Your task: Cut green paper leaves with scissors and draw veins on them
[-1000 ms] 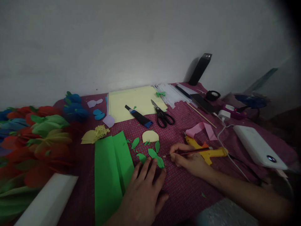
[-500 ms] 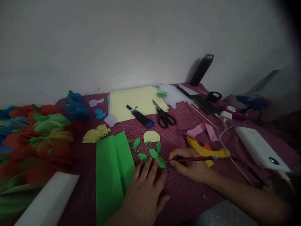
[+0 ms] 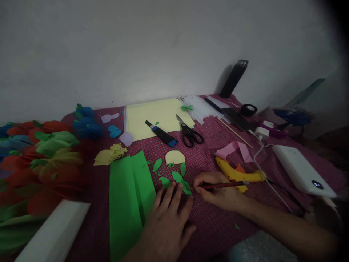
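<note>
My left hand (image 3: 169,220) lies with its fingers stretched out, the fingertips on small green paper leaves (image 3: 177,177) on the cloth. In my right hand (image 3: 215,191) a slim dark red pencil (image 3: 226,185) is pinched, its tip end close to the leaves. Its exact point is too small to make out. Left of my left hand are green paper strips (image 3: 124,203), partly under it. More cut leaves (image 3: 157,165) lie just beyond my fingers, near a pale yellow rounded paper piece (image 3: 175,157).
Black scissors (image 3: 192,136) and a utility knife (image 3: 162,134) lie by pale yellow sheets (image 3: 152,112). A yellow glue gun (image 3: 237,173) sits behind my right hand, with a white power bank (image 3: 302,169) and cables farther right. Paper flowers (image 3: 54,156) fill the left side.
The whole view has shifted very slightly. Both hands keep nearly the same pose over the leaves, with the pencil still in my right hand.
</note>
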`<control>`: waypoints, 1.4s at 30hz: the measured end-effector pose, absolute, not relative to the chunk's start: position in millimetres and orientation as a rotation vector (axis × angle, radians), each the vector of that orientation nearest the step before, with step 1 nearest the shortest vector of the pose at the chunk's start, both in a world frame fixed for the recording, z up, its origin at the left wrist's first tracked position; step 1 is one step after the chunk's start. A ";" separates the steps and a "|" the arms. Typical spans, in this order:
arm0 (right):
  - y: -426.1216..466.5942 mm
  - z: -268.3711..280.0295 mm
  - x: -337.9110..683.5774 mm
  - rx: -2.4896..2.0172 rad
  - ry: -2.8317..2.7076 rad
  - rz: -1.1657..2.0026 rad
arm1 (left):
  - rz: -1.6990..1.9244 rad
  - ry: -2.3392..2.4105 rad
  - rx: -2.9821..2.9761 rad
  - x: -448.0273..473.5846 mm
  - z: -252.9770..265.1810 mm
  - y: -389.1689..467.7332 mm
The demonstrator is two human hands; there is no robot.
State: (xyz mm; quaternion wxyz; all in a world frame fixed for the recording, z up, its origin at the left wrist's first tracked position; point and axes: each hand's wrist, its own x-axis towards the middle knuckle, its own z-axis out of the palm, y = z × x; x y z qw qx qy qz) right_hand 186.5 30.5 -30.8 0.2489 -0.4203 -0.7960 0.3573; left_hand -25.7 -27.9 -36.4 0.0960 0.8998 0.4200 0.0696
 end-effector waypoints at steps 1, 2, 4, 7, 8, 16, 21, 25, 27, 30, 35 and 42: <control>30.6 -31.0 186.4 -1.144 -2.172 0.981 | 0.205 1.246 2.666 -25.4 -36.4 -27.7; 30.8 -31.3 186.3 -1.145 -2.175 0.985 | 0.200 1.251 2.664 -25.2 -36.3 -27.6; 31.1 -32.0 186.2 -1.166 -2.169 0.978 | 0.191 1.255 2.662 -24.8 -36.0 -27.4; 31.2 -32.5 186.7 -1.190 -2.091 1.003 | 0.199 1.255 2.674 -24.9 -35.8 -27.6; 31.3 -32.4 186.9 -1.195 -2.046 1.026 | 0.204 1.257 2.679 -25.2 -35.8 -27.7; 30.7 -28.6 186.8 -1.167 -2.109 0.923 | 0.193 1.236 2.683 -25.4 -36.4 -27.0; 30.6 -26.4 185.0 -1.167 -2.138 0.923 | 0.194 1.226 2.690 -26.7 -37.0 -28.0; 31.0 -24.7 185.3 -1.172 -2.133 0.941 | 0.191 1.224 2.679 -27.9 -37.4 -29.1; 31.0 -24.2 185.6 -1.179 -2.130 0.942 | 0.192 1.225 2.667 -28.1 -37.8 -29.4; 30.6 -24.4 185.8 -1.177 -2.126 0.930 | 0.191 1.232 2.658 -27.5 -38.3 -29.2; 30.3 -26.4 186.2 -1.159 -2.106 0.954 | 0.192 1.229 2.672 -26.5 -37.9 -27.6; 31.0 -27.2 185.8 -1.139 -2.114 0.934 | 0.197 1.211 2.708 -27.6 -38.2 -27.2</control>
